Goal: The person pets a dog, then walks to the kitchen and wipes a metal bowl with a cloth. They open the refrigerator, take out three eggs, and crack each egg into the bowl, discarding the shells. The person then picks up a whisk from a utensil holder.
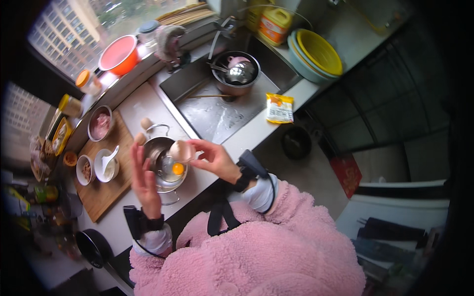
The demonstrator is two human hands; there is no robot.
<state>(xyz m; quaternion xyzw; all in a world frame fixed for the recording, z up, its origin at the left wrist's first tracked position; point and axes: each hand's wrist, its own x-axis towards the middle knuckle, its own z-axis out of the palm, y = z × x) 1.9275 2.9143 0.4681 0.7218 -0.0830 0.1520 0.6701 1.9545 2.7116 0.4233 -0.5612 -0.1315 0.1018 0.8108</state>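
Observation:
My right hand (211, 160) grips a cracked eggshell (180, 149) over a steel pot (171, 185) with two handles. A raw egg with a bright yolk (177, 168) lies in the pot. My left hand (144, 181) is raised at the pot's left side, fingers extended and apart, holding nothing. Brown eggs (146, 123) rest just behind the pot. To the left, a wooden board (97, 200) carries a bowl of pink meat (101, 126), a bowl of brown food (86, 170) and a white bowl with a spoon (106, 164).
A steel sink (206, 122) holds a pot with a ladle (237, 73). Stacked basins (316, 54) and a yellow packet (279, 107) sit right of it. An orange bowl (117, 55) and jars (89, 82) line the window ledge. A black pan (94, 246) is at lower left.

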